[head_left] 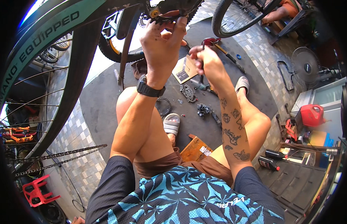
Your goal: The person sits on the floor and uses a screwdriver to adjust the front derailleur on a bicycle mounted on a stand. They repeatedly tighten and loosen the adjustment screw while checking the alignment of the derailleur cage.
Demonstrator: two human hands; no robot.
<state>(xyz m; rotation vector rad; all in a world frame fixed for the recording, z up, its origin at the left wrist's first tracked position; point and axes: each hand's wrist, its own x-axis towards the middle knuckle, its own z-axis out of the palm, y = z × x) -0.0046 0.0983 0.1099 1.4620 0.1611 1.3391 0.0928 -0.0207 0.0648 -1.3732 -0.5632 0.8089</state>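
Observation:
My left hand [162, 46], a black watch on its wrist, reaches up to the underside of a raised bicycle with a teal frame tube [50, 33]. Its fingers are closed around a dark drivetrain part beside the toothed chainring [158, 19]; the grip is partly hidden. Lower and to the right, my right hand [209, 61] hangs in the air with curled, motion-smeared fingers. A thin dark thing seems to lie in it, too blurred to name. Below my hands, a bunched chain [188, 93] and a black derailleur [204, 109] lie on the dark mat [102, 108].
A cardboard piece [184, 71], a red-headed tool [210, 42] and a dark ring [164, 106] lie on the mat. A wheel [237, 22] hangs at top right. Farther right are a fan [306, 65], a red canister [312, 115] and dark bottles [268, 162]. A red stool [39, 190] stands lower left.

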